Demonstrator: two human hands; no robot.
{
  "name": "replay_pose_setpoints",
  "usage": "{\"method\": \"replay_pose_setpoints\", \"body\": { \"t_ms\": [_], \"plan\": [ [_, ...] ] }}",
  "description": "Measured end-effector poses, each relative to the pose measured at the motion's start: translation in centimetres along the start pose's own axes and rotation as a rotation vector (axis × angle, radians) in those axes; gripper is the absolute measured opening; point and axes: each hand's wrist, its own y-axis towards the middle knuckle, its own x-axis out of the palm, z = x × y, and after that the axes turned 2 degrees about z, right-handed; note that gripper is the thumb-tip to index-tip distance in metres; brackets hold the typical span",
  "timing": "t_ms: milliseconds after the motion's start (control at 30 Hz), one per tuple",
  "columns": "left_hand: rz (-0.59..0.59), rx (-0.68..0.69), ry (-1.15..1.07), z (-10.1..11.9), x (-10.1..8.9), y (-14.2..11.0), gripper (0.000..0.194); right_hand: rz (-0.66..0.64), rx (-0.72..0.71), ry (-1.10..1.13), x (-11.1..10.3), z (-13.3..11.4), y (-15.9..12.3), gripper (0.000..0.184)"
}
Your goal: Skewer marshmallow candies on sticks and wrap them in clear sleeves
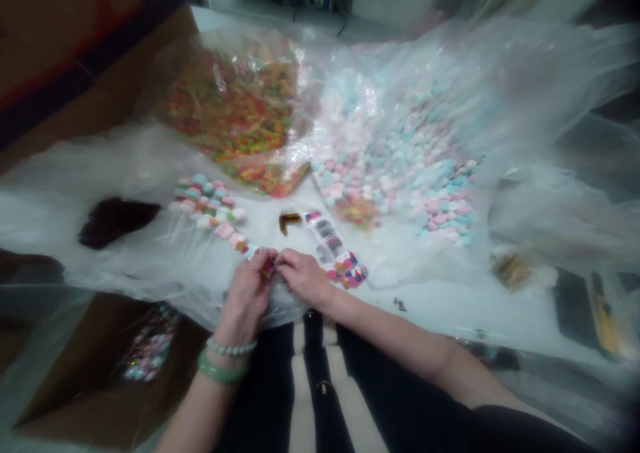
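Observation:
My left hand [250,289] and my right hand [303,276] meet at the near edge of the plastic-covered table [440,306], fingers pinched together round a small coloured sweet piece [269,267]. A skewer of pastel sweets [235,236] runs up and left from my left fingers. Finished candy skewers [207,203] lie in a row just beyond. A strip of printed labels [335,249] lies beside my right hand. The picture is blurred.
An open bag of orange and green gummies [235,113] lies at the back left. A large heap of pink, blue and white marshmallows [410,166] fills the back right. A cardboard box [115,366] with packed sweets stands low at the left. A dark object [113,221] lies at the left.

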Motion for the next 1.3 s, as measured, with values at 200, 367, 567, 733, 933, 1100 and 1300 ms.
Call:
{"method": "replay_pose_setpoints", "body": {
  "t_ms": [200,367,567,733,933,1100,1300],
  "plan": [
    [0.033,-0.115,-0.115,-0.1,1.7,-0.8,0.007,0.156,-0.400,-0.614,1.1,-0.8,-0.3,0.022],
    [-0.123,-0.209,-0.106,-0.1,1.5,-1.3,0.013,0.054,-0.062,0.045,0.5,-0.1,1.4,0.013],
    [-0.242,-0.009,0.094,-0.7,0.0,-1.1,0.042,-0.088,0.350,0.666,-0.1,0.7,1.9,0.011],
    [-0.158,0.163,0.317,-0.2,-0.2,-0.8,0.027,0.177,0.088,0.448,-0.9,0.2,2.1,0.026],
    [-0.118,0.027,0.360,-0.5,-0.2,0.3,0.032,0.175,0.179,0.732,-0.3,-0.4,4.6,0.031],
    [0.130,0.208,0.303,0.1,-1.3,1.4,0.024,0.280,0.014,0.063,-2.9,0.7,8.1,0.014],
    [0.100,0.067,0.139,1.5,-1.4,1.9,0.022,0.050,-0.060,-0.745,-3.9,1.4,11.5,0.019]
  ]
}}
